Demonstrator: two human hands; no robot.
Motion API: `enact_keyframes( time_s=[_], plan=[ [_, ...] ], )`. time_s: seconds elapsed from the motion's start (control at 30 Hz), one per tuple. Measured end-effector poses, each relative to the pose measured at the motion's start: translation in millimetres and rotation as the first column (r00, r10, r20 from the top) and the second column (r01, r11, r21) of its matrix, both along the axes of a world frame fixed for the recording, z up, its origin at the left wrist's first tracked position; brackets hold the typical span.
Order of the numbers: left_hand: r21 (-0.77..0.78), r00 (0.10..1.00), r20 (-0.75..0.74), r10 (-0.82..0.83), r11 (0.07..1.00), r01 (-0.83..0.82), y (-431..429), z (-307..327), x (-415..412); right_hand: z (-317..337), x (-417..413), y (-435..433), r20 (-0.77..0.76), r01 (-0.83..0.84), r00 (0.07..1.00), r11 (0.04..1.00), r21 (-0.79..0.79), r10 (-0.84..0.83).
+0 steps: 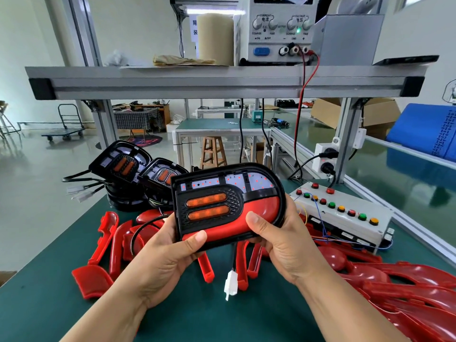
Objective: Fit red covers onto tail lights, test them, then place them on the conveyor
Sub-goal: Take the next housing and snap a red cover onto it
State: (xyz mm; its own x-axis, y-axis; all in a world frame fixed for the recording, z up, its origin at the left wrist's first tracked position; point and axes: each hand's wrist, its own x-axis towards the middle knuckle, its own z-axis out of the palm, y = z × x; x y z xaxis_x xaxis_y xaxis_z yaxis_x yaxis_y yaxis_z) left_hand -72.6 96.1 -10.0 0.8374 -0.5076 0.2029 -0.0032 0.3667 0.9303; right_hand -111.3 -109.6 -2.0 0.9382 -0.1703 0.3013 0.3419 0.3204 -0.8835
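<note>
I hold the tail light (222,201) up over the green table (197,317). My left hand (170,250) is curled round its lower left corner and my right hand (278,243) round its lower right edge. Both thumbs press on the red cover (249,218) along its bottom. Its white plug (230,283) dangles below. Spare covers (106,243) lie scattered on the table. On the shelf (172,80), the power supply (276,30) reads CURRENT, VOLTAGE, COARSE, FINE, 电流 and 电压.

I am wearing one wide-angle head camera, looking forward and down, close over the workbench (49,304).
</note>
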Motion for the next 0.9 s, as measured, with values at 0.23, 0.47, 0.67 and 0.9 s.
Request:
enact_keyframes(
  time_s=[0.23, 0.47, 0.67, 0.9],
  plan=[
    [-0.005, 0.998, -0.055, -0.023, 1.0, 0.022, 4.4, -7.1, 1.6, -7.2, 3.1, 12.7, 0.043, 0.028, 0.999, 0.999, -0.015, -0.027],
    [-0.02, 0.996, -0.042, -0.08, 0.997, 0.079, 1.0, -8.8, -2.3, -8.5, 3.8, 11.4, 0.078, 0.048, 0.996, 0.998, -0.03, -0.045],
    [0.014, 0.993, -0.082, 0.087, 0.996, -0.086, -5.3, -9.0, -5.3, -9.7, 4.2, 11.0, 0.054, 0.002, 0.999, 0.998, -0.069, 0.002],
    [0.124, 0.907, -0.179, 0.382, 0.923, -0.364, -8.8, 1.2, -4.4, -4.5, 2.6, 9.1, -0.143, -0.059, 0.988, 0.998, 0.017, 0.061]
  ],
)
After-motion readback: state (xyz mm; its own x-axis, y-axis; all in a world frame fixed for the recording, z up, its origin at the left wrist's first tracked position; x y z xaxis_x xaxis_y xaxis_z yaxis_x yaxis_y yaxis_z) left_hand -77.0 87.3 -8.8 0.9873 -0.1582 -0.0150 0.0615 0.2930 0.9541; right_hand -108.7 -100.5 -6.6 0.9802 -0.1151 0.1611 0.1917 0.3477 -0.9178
